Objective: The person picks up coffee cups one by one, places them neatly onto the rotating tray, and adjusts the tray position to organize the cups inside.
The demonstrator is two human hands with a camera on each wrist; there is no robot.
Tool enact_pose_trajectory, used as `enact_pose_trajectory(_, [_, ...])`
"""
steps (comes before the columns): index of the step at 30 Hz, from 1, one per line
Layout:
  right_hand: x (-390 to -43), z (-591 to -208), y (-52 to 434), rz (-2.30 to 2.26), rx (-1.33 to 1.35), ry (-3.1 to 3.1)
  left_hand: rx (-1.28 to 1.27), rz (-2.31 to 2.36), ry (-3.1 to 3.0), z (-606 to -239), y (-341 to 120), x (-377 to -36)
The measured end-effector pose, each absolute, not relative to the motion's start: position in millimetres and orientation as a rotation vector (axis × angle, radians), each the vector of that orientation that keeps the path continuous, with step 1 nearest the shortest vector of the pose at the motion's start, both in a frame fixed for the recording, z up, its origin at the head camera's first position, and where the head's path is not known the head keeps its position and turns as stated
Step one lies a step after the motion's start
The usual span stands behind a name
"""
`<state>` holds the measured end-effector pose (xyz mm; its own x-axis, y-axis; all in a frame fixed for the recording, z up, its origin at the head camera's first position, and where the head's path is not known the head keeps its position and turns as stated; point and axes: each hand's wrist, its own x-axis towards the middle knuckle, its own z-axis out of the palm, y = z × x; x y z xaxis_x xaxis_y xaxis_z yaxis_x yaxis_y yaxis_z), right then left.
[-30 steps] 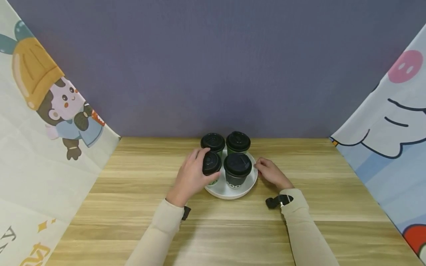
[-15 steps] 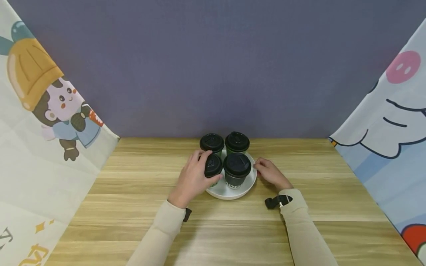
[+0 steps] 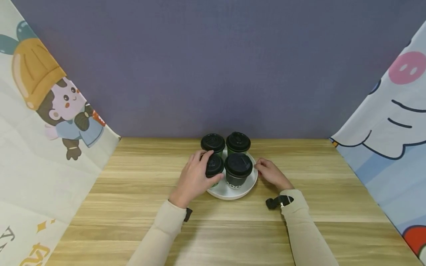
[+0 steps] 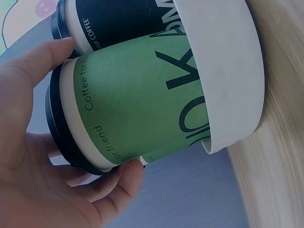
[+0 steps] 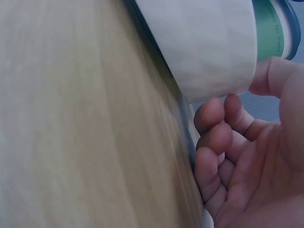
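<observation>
My left hand (image 3: 193,180) grips a green paper coffee cup (image 4: 137,97) with a black lid, at the front left of a round white tray (image 3: 229,195). In the left wrist view its thumb and fingers curl round the lid end, and the cup's base is hidden behind the tray wall. Beside it stands a dark coffee cup (image 3: 236,181) with white letters. Two more lidded cups, one at back left (image 3: 213,142) and one at back right (image 3: 238,142), stand behind. My right hand (image 3: 272,174) pinches the tray's right rim, thumb over the wall (image 5: 213,52) and fingers curled below.
The tray stands on a wood-grain table (image 3: 233,236), near its back edge. A grey-blue panel (image 3: 219,66) rises behind, and printed cloths hang at the left (image 3: 30,162) and right (image 3: 392,173). Both wrists wear black straps.
My left hand and the green cup have shifted slightly to the right, closer to the dark cup. The right hand keeps its place at the tray rim.
</observation>
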<state>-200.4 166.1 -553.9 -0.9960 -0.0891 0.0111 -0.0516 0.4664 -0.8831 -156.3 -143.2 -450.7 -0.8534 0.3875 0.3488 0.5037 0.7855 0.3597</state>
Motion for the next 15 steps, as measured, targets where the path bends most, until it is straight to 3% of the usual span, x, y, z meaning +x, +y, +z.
enact_pose_trajectory(15, [-199.6, -556.4, 167.8, -1.590, -0.116, 2.654, -0.703, -0.672, -2.751, -448.6, -144.3, -155.3])
